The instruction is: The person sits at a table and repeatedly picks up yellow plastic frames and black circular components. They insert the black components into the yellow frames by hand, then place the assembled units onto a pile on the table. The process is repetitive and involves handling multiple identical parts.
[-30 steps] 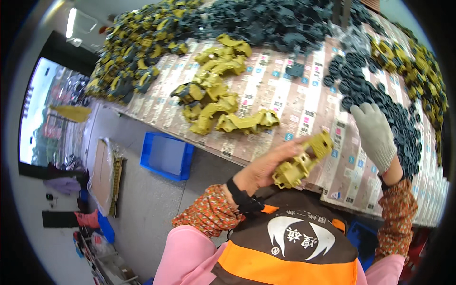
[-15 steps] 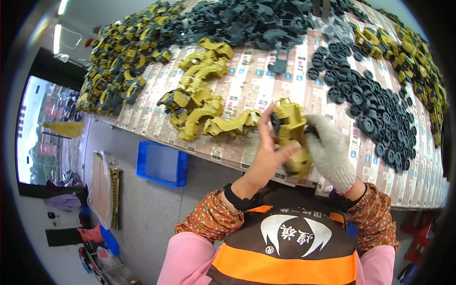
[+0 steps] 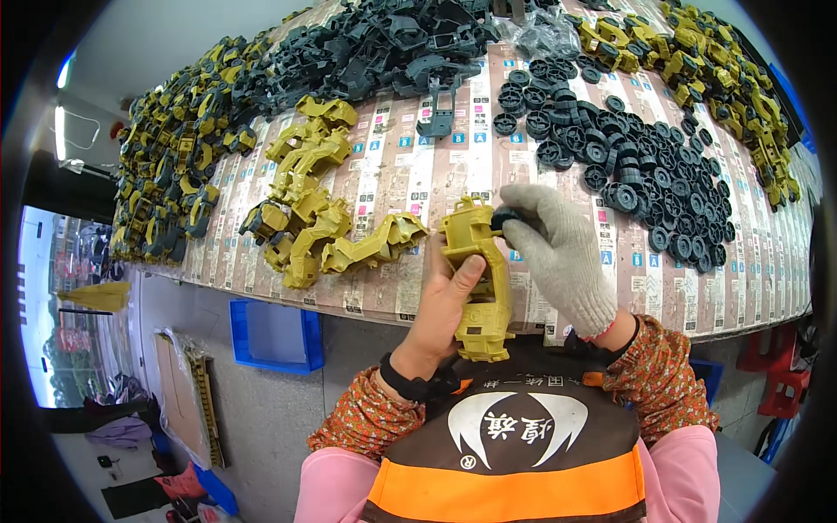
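Note:
My bare left hand [image 3: 442, 296] is closed round a yellow plastic toy car body [image 3: 485, 296], its thumb laid across the middle. The body stands on end, tilted slightly, above the table's near edge. In a grey knitted glove, my right hand [image 3: 562, 261] pinches a black toy wheel [image 3: 506, 218] against the upper right side of the body. Whether the wheel is seated there is hidden by the fingers. Left of my hands, several yellow car bodies [image 3: 305, 209] lie in a loose heap. A spread of black wheels [image 3: 628, 166] lies to the right.
Dark plastic chassis parts [image 3: 366, 52] are piled along the back of the table [image 3: 392, 187]. Yellow-and-black assembled pieces [image 3: 174, 157] heap up at far left, more [image 3: 724, 87] at far right. On the floor stand a blue bin [image 3: 275, 336] and red stools [image 3: 785, 375].
The yellow car body has turned so its hollow side shows more fully. My right hand has shifted to its upper side, where a black wheel now shows between the fingers. The view has shifted.

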`<state>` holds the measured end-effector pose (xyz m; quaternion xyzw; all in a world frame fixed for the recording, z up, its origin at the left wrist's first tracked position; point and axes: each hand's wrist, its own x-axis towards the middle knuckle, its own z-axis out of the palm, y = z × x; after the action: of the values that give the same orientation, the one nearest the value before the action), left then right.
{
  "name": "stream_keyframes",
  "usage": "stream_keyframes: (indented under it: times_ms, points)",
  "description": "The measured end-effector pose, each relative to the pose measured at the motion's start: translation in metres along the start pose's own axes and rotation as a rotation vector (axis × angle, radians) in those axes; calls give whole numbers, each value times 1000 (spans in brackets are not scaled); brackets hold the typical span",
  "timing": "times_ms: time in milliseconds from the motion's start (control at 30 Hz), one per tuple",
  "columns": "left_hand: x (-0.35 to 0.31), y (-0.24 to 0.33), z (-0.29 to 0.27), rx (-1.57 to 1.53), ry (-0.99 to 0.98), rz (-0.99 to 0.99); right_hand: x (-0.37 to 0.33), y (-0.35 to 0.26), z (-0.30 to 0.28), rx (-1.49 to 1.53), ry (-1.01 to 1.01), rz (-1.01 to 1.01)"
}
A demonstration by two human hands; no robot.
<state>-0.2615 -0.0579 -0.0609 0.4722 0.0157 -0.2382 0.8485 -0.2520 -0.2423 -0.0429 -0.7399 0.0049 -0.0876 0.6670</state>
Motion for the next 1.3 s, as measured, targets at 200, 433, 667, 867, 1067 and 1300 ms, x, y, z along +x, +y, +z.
stream_keyframes:
  times_ms: [200,433,667,867,1067,1300]
  points:
    - [7,-11,-7,209,9,122,-16,4,3,60,-3,3]
    - [6,-12,1,382,-28,231,-14,9,-2,106,30,138]
    - [8,-15,2,559,-44,327,-22,3,-3,-36,18,-36]
    - [0,-14,6,772,-72,337,-31,-7,-4,-225,44,-169]
    - [5,-14,1,892,-180,397,-21,-20,-13,-313,-7,-131]
    - [20,-4,-7,298,-40,162,81,-5,-56,-1142,3,-402]
